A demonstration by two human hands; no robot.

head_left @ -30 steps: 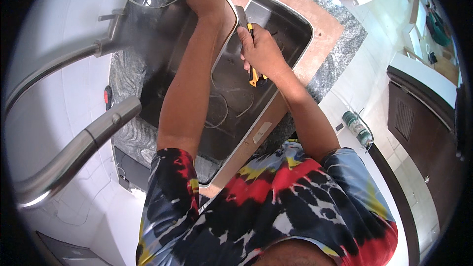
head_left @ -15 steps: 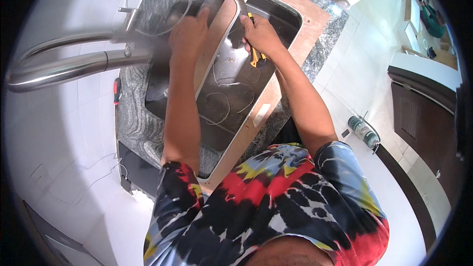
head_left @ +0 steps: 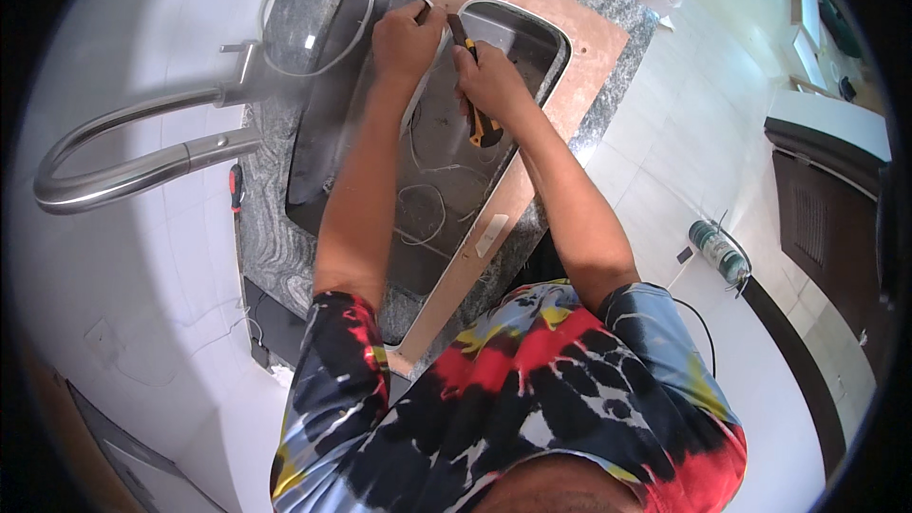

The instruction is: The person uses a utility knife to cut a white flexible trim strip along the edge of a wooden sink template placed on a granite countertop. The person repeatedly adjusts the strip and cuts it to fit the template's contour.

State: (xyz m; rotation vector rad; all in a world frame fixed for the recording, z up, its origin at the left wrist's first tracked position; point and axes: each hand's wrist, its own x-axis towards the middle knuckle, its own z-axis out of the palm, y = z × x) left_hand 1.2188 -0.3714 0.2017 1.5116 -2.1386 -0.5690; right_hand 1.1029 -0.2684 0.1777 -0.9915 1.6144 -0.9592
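My left hand (head_left: 407, 46) is closed on a thin white strip (head_left: 369, 11) at the upper edge of a cut-out wooden board (head_left: 594, 43). A loose length of the strip loops over the counter to the left. My right hand (head_left: 494, 84) grips a yellow and black utility knife (head_left: 485, 131), its front end pointing up toward the strip beside my left fingers. The white strip also lines the rim of the board's opening. Under the board lies a dark sink (head_left: 328, 119), with curled white offcuts (head_left: 440, 218) in its basin.
A curved metal faucet (head_left: 123, 190) reaches in from the left. The grey stone countertop (head_left: 271, 218) surrounds the sink, and a red-handled screwdriver (head_left: 236, 188) lies at its left edge. On the right, a green cylinder (head_left: 719, 252) lies near a dark cabinet (head_left: 822, 218).
My left hand has moved up and right to the board's edge. My right hand has shifted slightly down, bringing the knife close to it. The whole view has also shifted a little.
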